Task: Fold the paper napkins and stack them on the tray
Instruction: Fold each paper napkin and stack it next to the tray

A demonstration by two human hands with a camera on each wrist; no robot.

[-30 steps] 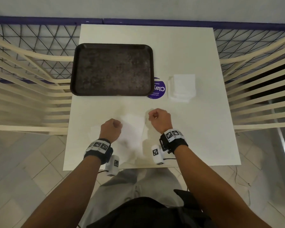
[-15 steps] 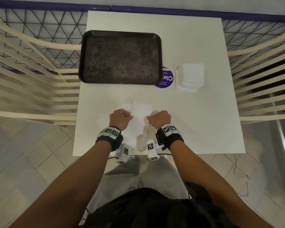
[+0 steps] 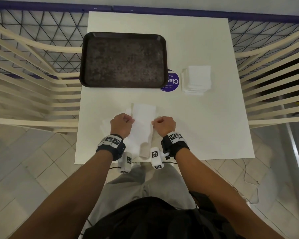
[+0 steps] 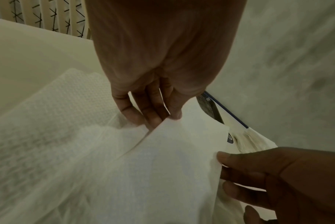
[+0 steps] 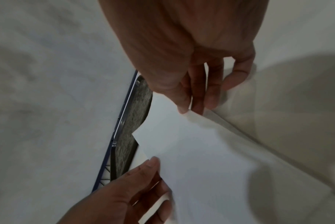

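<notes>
Napkin in hand: a white paper napkin (image 3: 143, 121), thin and embossed with a fine dotted weave, held up off the table's near half between both hands; its upper part forms a flat upright rectangle, its lower part sags toward the table's near edge.
Left hand: the left hand (image 3: 121, 125) pinches the napkin's left edge, thumb against curled fingers (image 4: 143, 112).
Right hand: the right hand (image 3: 164, 125) pinches the right edge the same way, fingers (image 5: 183, 100) curled onto the paper.
Loose sheet: more white paper (image 3: 105, 125) lies flat on the table under and left of the left hand; whether it is part of the same napkin cannot be told.
Napkin stack: a square pile of white napkins (image 3: 196, 80), slightly fanned at its left and near edges, on the table's right side, well apart from the hands.
Tray: a dark rectangular tray (image 3: 123, 32) with rounded corners, raised rim and speckled matte floor, on the far left part of the table.
Sticker: a round purple sticker (image 3: 173, 81) between tray and stack, partly under the tray's corner.
Table: a smooth white square table (image 3: 214, 126), bare on its right half.
Surroundings: cream slatted chairs (image 3: 24, 94) close against both table sides.
</notes>
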